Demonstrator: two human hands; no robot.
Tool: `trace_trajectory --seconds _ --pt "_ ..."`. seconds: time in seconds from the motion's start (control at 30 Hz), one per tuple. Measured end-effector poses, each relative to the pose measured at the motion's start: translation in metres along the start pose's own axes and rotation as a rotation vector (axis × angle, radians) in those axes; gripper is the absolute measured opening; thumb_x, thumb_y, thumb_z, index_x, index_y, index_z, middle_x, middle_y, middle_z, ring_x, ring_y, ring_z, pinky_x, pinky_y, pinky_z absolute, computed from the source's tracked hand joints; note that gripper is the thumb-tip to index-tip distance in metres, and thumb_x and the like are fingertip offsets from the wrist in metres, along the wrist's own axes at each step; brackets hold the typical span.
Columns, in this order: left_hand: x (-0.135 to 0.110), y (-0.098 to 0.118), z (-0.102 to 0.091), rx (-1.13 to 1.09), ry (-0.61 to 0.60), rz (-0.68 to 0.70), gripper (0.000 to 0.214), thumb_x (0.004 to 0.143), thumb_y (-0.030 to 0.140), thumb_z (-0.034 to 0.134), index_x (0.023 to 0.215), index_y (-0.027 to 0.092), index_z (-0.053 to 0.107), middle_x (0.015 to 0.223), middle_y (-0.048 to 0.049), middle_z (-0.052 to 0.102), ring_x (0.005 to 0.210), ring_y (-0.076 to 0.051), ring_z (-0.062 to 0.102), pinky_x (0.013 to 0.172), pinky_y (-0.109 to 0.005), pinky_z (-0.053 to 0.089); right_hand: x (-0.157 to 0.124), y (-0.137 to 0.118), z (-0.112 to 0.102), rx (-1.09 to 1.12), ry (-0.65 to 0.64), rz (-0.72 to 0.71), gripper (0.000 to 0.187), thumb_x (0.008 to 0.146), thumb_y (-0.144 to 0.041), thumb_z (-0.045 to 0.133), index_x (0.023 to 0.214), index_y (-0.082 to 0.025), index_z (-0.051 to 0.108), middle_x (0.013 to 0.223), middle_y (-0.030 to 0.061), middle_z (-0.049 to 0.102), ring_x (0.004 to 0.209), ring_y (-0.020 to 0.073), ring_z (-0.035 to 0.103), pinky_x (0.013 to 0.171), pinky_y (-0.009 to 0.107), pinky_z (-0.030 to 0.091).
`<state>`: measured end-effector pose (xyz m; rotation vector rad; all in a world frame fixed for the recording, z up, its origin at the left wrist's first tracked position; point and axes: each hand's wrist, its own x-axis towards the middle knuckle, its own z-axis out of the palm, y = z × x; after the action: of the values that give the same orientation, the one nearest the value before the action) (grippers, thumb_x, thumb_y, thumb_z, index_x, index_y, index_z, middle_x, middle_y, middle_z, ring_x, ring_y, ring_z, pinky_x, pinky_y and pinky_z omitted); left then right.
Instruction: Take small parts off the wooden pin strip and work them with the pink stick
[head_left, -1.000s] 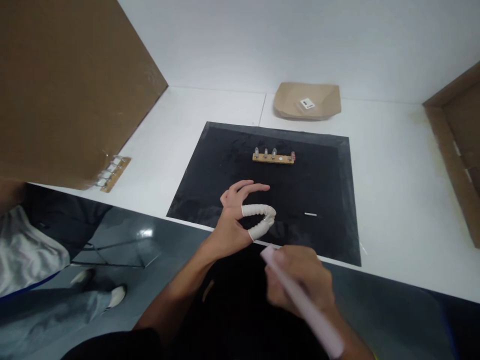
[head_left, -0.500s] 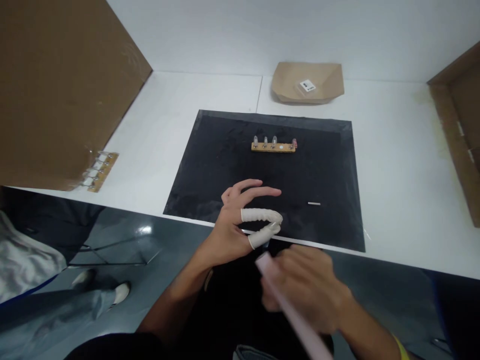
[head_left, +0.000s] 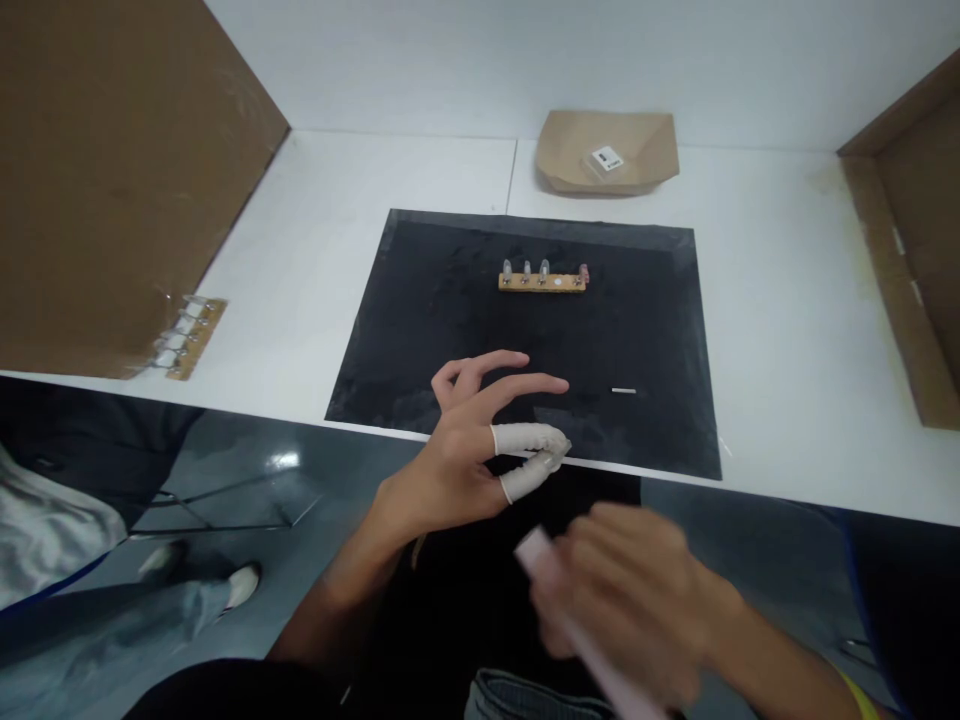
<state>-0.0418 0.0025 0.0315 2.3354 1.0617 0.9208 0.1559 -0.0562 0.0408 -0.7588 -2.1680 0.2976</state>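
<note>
My left hand (head_left: 465, 460) hovers at the front edge of the black mat (head_left: 450, 290), thumb and index finger pinched together in white finger cots (head_left: 525, 440). A small clear piece (head_left: 567, 444), like a false nail tip, shows at the pinch; its shape is hard to make out. The other fingers stretch out over the mat. Below the table edge, my right hand (head_left: 630, 590) is wrapped round a long flat pale pink strip (head_left: 534, 550), which looks like a nail file. Motion blurs this hand, and the file's end points toward the left fingertips without touching them.
A wooden strip (head_left: 540, 284) with several clear and pink tips stands on the mat. Right of centre lies a thin white stick (head_left: 624, 390). Behind is a paper tray (head_left: 555, 150) with a small labelled box (head_left: 606, 160). Another clip strip (head_left: 196, 340) rests at left by a cardboard panel (head_left: 112, 180).
The view has tilted a little, so table things sit slightly higher. My right hand has moved slightly down and right with the file. My left hand keeps its pinch, turned a little.
</note>
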Motion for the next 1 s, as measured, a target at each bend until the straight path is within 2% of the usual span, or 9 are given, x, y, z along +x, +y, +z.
trace_trajectory --seconds 0.07,0.17,0.3,0.4,0.53,0.67,0.77,0.9,1.0 --pt "-0.001 0.000 0.000 0.121 0.022 0.067 0.009 0.091 0.023 0.073 0.090 0.031 0.076 0.132 0.0015 0.073 0.136 -0.028 0.053 0.110 -0.052 0.028 0.001 0.008 -0.007 -0.046 -0.076 -0.096 0.028 0.097 -0.007 0.057 0.073 -0.021 0.053 0.056 -0.0063 0.053 0.047 0.0087 0.046 0.042 0.031 0.033" --pt "-0.004 0.000 -0.001 0.299 0.040 0.163 0.008 0.092 0.024 0.072 0.095 0.031 0.074 0.133 0.0018 0.072 0.136 -0.028 0.053 0.113 -0.053 0.021 0.002 0.016 -0.016 -0.084 -0.021 0.011 0.016 0.099 -0.011 0.056 0.086 -0.019 0.060 0.064 -0.0030 0.061 0.052 0.0099 0.052 0.049 0.029 0.042" --pt "-0.007 0.002 0.001 0.401 0.052 0.205 0.006 0.093 0.025 0.070 0.092 0.029 0.073 0.133 0.0021 0.072 0.135 -0.027 0.054 0.115 -0.052 0.018 0.004 0.019 -0.023 -0.147 -0.335 -0.217 0.017 0.103 -0.012 0.046 0.103 -0.009 0.063 0.068 0.0005 0.065 0.054 0.0127 0.056 0.048 0.031 0.043" --pt "-0.010 0.002 0.002 0.428 0.038 0.219 0.009 0.093 0.023 0.068 0.091 0.029 0.073 0.136 0.0027 0.071 0.137 -0.027 0.052 0.117 -0.052 0.017 0.008 0.020 -0.026 -0.187 -0.243 -0.097 0.012 0.104 -0.014 0.050 0.107 -0.010 0.061 0.067 -0.0020 0.065 0.054 0.0111 0.056 0.051 0.029 0.045" --pt "-0.010 0.001 0.003 0.420 0.050 0.219 0.008 0.094 0.023 0.068 0.093 0.029 0.073 0.135 0.0017 0.071 0.137 -0.027 0.052 0.117 -0.052 0.017 0.012 0.021 -0.030 -0.226 -0.402 -0.273 0.022 0.105 -0.011 0.040 0.105 -0.008 0.062 0.069 0.0015 0.066 0.053 0.0137 0.057 0.047 0.032 0.044" --pt "-0.009 0.000 0.001 0.362 0.051 0.205 0.007 0.093 0.026 0.070 0.096 0.032 0.073 0.133 0.0024 0.072 0.135 -0.027 0.053 0.114 -0.051 0.020 0.015 0.018 -0.034 -0.261 -0.240 -0.137 0.017 0.106 -0.016 0.047 0.102 -0.012 0.064 0.072 0.0003 0.068 0.058 0.0115 0.059 0.052 0.030 0.046" --pt "-0.010 -0.001 -0.001 0.332 0.035 0.190 0.008 0.093 0.027 0.070 0.096 0.033 0.073 0.134 0.0033 0.071 0.136 -0.027 0.052 0.114 -0.052 0.021 0.015 0.014 -0.032 -0.225 -0.393 -0.287 0.020 0.102 -0.011 0.045 0.101 -0.010 0.064 0.069 0.0011 0.066 0.053 0.0139 0.056 0.047 0.032 0.041" --pt "-0.009 -0.003 0.000 0.330 0.044 0.201 0.009 0.092 0.027 0.072 0.097 0.033 0.074 0.135 0.0034 0.070 0.137 -0.028 0.052 0.115 -0.052 0.020 0.016 0.012 -0.030 -0.230 -0.270 -0.138 0.015 0.102 -0.012 0.050 0.103 -0.011 0.064 0.067 -0.0013 0.063 0.054 0.0119 0.056 0.050 0.030 0.041" --pt "-0.004 -0.004 0.000 0.333 0.066 0.210 0.009 0.091 0.026 0.073 0.094 0.034 0.074 0.134 0.0045 0.070 0.135 -0.028 0.053 0.116 -0.053 0.020 0.021 0.014 -0.033 -0.284 -0.379 -0.324 0.017 0.100 -0.010 0.049 0.098 -0.011 0.065 0.067 0.0008 0.063 0.052 0.0138 0.054 0.047 0.032 0.037"
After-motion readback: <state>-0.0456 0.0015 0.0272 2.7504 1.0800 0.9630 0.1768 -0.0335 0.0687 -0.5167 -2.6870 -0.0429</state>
